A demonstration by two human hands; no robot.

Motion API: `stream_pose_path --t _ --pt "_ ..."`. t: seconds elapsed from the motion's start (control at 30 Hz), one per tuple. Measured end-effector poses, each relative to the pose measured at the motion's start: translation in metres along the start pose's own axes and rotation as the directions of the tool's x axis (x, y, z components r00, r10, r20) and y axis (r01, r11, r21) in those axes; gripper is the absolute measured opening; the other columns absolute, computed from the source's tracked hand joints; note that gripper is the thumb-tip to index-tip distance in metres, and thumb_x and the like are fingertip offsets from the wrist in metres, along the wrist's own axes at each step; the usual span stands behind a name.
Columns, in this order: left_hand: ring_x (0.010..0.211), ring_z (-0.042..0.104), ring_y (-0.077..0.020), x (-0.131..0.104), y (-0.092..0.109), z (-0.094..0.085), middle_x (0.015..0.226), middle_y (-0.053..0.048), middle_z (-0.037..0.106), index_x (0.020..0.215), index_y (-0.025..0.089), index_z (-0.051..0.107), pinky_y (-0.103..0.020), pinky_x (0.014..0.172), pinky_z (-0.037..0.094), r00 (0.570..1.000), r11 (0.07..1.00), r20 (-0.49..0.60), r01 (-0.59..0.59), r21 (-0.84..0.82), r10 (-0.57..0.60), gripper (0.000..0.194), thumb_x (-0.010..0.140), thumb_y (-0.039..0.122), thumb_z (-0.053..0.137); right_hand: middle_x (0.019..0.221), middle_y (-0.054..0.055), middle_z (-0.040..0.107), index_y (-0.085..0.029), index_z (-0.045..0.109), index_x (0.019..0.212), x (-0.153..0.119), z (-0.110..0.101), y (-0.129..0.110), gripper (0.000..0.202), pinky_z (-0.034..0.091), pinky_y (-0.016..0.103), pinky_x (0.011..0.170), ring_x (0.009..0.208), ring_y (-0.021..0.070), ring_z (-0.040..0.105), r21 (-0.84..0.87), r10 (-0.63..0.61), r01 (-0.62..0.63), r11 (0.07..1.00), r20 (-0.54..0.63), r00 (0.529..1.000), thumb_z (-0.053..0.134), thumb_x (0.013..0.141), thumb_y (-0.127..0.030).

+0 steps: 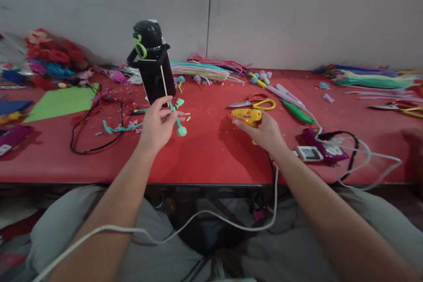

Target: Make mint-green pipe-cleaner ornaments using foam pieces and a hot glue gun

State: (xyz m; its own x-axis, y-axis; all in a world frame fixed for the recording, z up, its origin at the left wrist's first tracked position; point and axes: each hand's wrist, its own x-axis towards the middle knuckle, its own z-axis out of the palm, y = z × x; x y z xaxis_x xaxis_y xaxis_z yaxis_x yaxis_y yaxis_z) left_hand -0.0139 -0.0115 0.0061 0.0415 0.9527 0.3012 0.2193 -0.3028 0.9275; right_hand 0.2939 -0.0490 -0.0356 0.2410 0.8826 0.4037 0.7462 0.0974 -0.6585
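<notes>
Between the thumb and fingers of my left hand (158, 125) is a mint-green pipe cleaner (173, 109), with a fluffy mint-green ball (181, 131) at its lower end. My right hand (267, 132) is wrapped round a yellow glue gun (248, 116), its nozzle pointing left towards the other hand. Just behind the glue gun lie scissors (264, 104) with yellow and red handles. Small green scraps (187, 116) are scattered by my left fingertips. A curled turquoise pipe cleaner (124, 128) rests left of that hand.
A black bottle (155, 70) in a holder stands behind my left hand. Pipe cleaner bundles (201, 70) line the back. To the right sit a purple power strip (325, 146) and a white cable (366, 147). Green sheet (62, 102) and black cord (95, 152) lie left.
</notes>
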Motion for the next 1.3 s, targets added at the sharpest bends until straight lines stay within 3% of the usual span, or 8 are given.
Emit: stream_pose_path --t 0.1,0.17,0.27,0.33,0.43,0.67,0.9,1.3 --pt "0.082 0.08 -0.0215 0.004 0.007 -0.014 0.088 -0.006 0.079 0.128 0.018 0.058 -0.032 0.076 0.065 0.998 0.997 -0.059 -0.004 0.079 0.008 0.039 0.09 0.013 0.061 0.109 0.015 0.069 -0.021 0.063 0.108 0.006 -0.009 -0.019 0.043 0.055 0.046 0.082 0.095 0.0294 0.067 0.051 -0.094 0.111 0.992 -0.265 0.96 0.073 0.083 -0.055" --pt "0.083 0.08 -0.0221 0.006 0.012 -0.023 0.09 -0.007 0.08 0.129 0.019 0.057 -0.03 0.071 0.064 0.997 0.994 -0.08 -0.003 0.112 0.012 0.04 0.089 0.014 0.061 0.109 0.014 0.068 -0.022 0.063 0.106 0.01 -0.011 -0.039 0.025 0.054 0.046 0.087 0.1 0.029 0.066 0.029 -0.24 0.262 0.965 -0.311 0.92 0.065 0.092 -0.043" --pt "0.085 0.08 -0.023 0.007 0.017 -0.03 0.092 -0.008 0.081 0.131 0.02 0.056 -0.03 0.069 0.062 0.995 0.986 -0.095 0.018 0.167 -0.002 0.042 0.089 0.014 0.06 0.093 0.008 0.072 -0.023 0.066 0.094 0.016 0.011 -0.069 0.01 0.054 0.041 0.082 0.086 0.0232 0.067 0.142 -0.37 0.388 0.911 -0.138 0.919 0.058 0.093 -0.028" --pt "0.084 0.08 -0.0231 0.006 0.017 -0.031 0.092 -0.008 0.081 0.131 0.019 0.056 -0.03 0.068 0.061 0.995 0.98 -0.099 0.021 0.2 -0.001 0.043 0.089 0.013 0.059 0.089 0.006 0.074 -0.021 0.068 0.091 0.021 0.04 -0.088 0.01 0.054 0.034 0.077 0.079 0.0192 0.068 0.259 -0.372 0.331 0.907 0.128 0.919 0.059 0.092 -0.022" --pt "0.082 0.079 -0.0231 0.005 0.015 -0.028 0.092 -0.01 0.081 0.131 0.017 0.057 -0.029 0.065 0.06 0.996 0.972 -0.085 -0.003 0.237 0.023 0.043 0.088 0.014 0.059 0.099 0.007 0.077 -0.019 0.071 0.096 0.039 0.091 -0.111 0.015 0.053 0.031 0.082 0.088 0.0192 0.069 0.159 -0.257 0.214 0.964 0.35 0.901 0.058 0.091 -0.014" --pt "0.081 0.079 -0.0233 0.004 0.016 -0.032 0.094 -0.01 0.08 0.134 0.015 0.056 -0.029 0.064 0.06 0.997 0.966 -0.075 0.009 0.26 0.011 0.045 0.088 0.014 0.058 0.109 0.009 0.076 -0.018 0.075 0.11 0.091 0.155 -0.137 0.025 0.052 0.029 0.081 0.093 0.0204 0.069 0.025 -0.158 0.169 0.985 0.503 0.849 0.06 0.091 -0.01" --pt "0.082 0.08 -0.0224 0.002 0.015 -0.034 0.092 -0.008 0.08 0.133 0.015 0.056 -0.032 0.072 0.063 0.999 0.973 -0.053 0.022 0.229 -0.01 0.046 0.087 0.012 0.057 0.101 0.006 0.077 -0.02 0.078 0.103 0.095 0.17 -0.136 0.016 0.051 0.029 0.082 0.092 0.0206 0.069 0.038 -0.21 0.23 0.972 0.576 0.79 0.074 0.089 -0.026" --pt "0.078 0.079 -0.023 0.006 0.009 -0.032 0.088 -0.007 0.079 0.13 0.017 0.059 -0.035 0.073 0.063 0.998 0.992 -0.059 0.044 0.119 -0.037 0.046 0.085 0.011 0.061 0.081 0.005 0.076 -0.015 0.076 0.087 0.097 0.162 -0.116 0.013 0.049 0.024 0.069 0.07 0.0131 0.064 0.164 -0.297 0.249 0.955 0.562 0.772 0.069 0.094 -0.025"
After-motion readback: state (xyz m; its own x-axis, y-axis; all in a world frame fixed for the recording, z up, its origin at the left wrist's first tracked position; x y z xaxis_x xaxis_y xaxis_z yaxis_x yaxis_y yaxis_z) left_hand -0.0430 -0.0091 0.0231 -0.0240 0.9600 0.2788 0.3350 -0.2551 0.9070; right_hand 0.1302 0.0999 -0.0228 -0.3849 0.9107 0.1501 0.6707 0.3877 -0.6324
